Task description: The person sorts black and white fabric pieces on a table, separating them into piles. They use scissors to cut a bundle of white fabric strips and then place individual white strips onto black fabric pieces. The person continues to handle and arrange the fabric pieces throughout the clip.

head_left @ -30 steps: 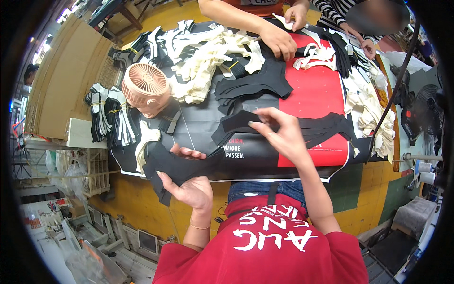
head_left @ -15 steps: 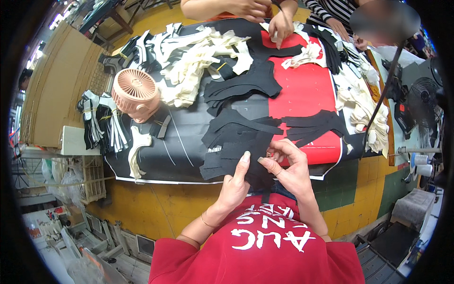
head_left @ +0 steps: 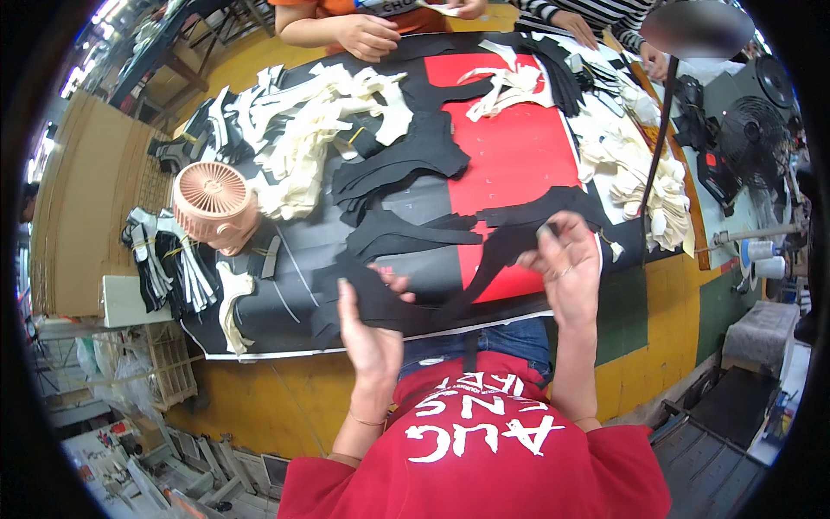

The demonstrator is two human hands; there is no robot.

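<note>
My left hand (head_left: 372, 342) grips a bunch of black cut fabric pieces (head_left: 372, 301) at the table's near edge, its thumb on the near side. My right hand (head_left: 569, 272), out to the right, pinches the end of a black fabric strip (head_left: 497, 259) that stretches across from the bunch. Motion blurs the strip and the right fingertips a little. Just beyond my hands lie more black fabric pieces (head_left: 405, 233), and another black stack (head_left: 549, 206) rests on the red part of the table cover.
A pink fan (head_left: 216, 208) stands at the left, near cream fabric pieces (head_left: 307, 147). Tied black-and-white bundles (head_left: 169, 255) lie beside it. More cream pieces (head_left: 635, 177) heap at the right. Across the table are a person's hand (head_left: 367, 37) and a striped sleeve (head_left: 618, 22).
My right hand has moved right and up, drawing a black strip away from the bunch. My left hand has shifted left. The person opposite has withdrawn a hand from the cream pieces.
</note>
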